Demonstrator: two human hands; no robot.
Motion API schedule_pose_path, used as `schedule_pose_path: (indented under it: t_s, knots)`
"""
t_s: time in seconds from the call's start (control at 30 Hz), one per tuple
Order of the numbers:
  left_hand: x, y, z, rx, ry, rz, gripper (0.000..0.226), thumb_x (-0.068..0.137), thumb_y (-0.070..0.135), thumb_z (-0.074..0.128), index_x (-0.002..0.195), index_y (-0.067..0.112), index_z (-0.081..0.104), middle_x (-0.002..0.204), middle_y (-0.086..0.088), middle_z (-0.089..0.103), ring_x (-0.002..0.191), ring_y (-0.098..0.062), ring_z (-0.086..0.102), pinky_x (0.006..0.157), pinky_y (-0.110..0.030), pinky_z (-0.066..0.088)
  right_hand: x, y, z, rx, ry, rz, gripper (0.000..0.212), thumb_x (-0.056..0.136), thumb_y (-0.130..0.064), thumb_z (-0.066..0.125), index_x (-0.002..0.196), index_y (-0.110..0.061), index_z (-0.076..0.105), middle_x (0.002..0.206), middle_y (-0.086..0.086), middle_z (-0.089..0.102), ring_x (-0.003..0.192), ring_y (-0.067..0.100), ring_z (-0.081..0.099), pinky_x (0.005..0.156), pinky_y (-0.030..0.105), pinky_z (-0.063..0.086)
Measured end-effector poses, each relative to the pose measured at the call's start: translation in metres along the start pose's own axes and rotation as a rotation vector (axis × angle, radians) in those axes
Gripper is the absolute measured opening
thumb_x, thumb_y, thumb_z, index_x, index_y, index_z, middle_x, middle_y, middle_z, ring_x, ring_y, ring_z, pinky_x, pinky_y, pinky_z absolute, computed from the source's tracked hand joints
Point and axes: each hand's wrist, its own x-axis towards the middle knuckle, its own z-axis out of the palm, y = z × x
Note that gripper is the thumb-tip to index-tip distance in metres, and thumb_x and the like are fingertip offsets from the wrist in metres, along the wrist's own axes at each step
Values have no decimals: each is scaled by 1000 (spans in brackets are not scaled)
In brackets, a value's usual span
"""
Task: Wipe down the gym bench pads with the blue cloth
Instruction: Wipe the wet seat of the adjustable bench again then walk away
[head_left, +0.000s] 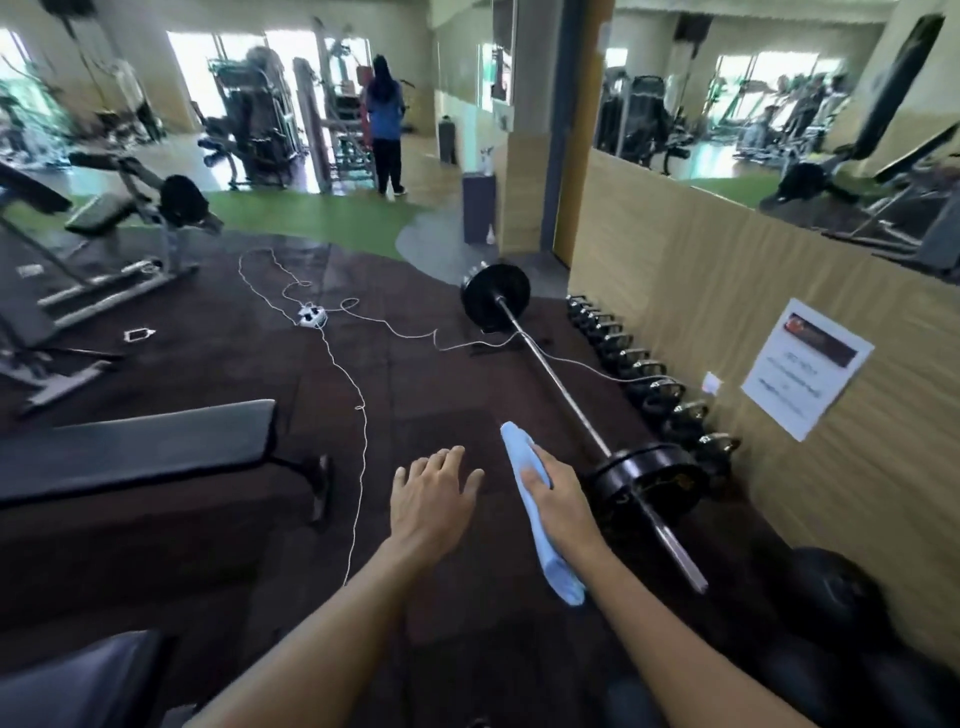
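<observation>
My right hand (558, 499) grips a folded blue cloth (540, 525), which hangs out above and below my fingers, over the dark rubber floor. My left hand (431, 499) is stretched forward beside it, fingers spread, holding nothing. A flat black bench pad (140, 447) lies to the left, well apart from both hands. A second dark pad (78, 680) shows at the bottom left corner. An adjustable bench with black pads (104, 213) stands farther back on the left.
A loaded barbell (566, 405) lies on the floor to the right, with a row of kettlebells (654, 384) along the wooden wall. A white cable and power strip (311, 316) trail across the floor. A person (385, 124) stands far back among machines.
</observation>
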Motion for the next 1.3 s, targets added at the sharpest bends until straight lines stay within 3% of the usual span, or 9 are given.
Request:
schedule_pose_path:
  t_s: [0.13,0.23,0.4,0.53,0.83,1.0,1.1,1.23,1.3]
  knots:
    - [134,-30,-2,-12,25,-68,57,99,54,34,149,26,36,153,6,40,140,-19,35,119,-44,20,140,-5,25,11,-54,-56,39,102,-17,51,141,-18,56,123,-20,61,117,-11,55,95,6,37]
    - [231,-49,-15,-11,50,-109,56,100,53,34,149,26,36,153,6,41,140,-20,36,119,-43,20,242,-18,42,7,-83,-104,37,102,-9,50,138,-15,57,112,-26,60,108,-18,56,88,-1,37]
    - [375,-79,-34,32,70,-169,56,99,54,34,148,26,37,151,7,43,137,-19,39,117,-42,24,400,-36,73,45,-110,-125,40,103,-15,52,142,-18,55,127,-23,59,121,-12,52,99,7,36]
    - [503,-112,-31,76,64,-205,55,99,54,34,148,27,37,149,7,45,136,-20,42,115,-42,27,535,-39,101,32,-153,-146,39,101,-9,51,136,-24,59,115,-28,63,113,-12,57,99,12,39]
    - [839,-178,-54,117,125,-264,54,100,52,36,147,26,39,148,6,46,133,-22,45,113,-42,30,892,-63,169,55,-219,-189,45,102,-15,51,147,-17,50,145,-8,55,135,6,48,117,28,34]
    - [1004,-223,-80,122,141,-275,54,99,53,36,147,27,39,147,8,47,132,-21,47,112,-42,32,1063,-85,225,-13,-230,-156,60,86,-53,47,144,-37,51,143,-12,55,134,7,50,117,41,36]
    - [1104,-267,-84,125,145,-288,55,99,53,36,147,26,39,147,8,47,131,-20,47,110,-41,33,1165,-77,272,-31,-250,-125,60,84,-61,46,142,-46,49,144,-13,54,133,7,50,116,43,37]
    - [1243,-341,-87,136,148,-283,54,99,53,35,147,27,39,147,6,48,132,-19,46,108,-37,34,1304,-71,345,-70,-250,-131,55,88,-60,47,142,-48,48,143,-12,54,133,6,50,115,42,38]
    - [1312,-375,-95,151,138,-274,53,100,53,34,146,27,40,146,7,49,132,-18,46,106,-35,35,1370,-85,374,-62,-239,-142,47,94,-46,51,141,-41,52,141,-11,58,130,5,52,114,38,40]
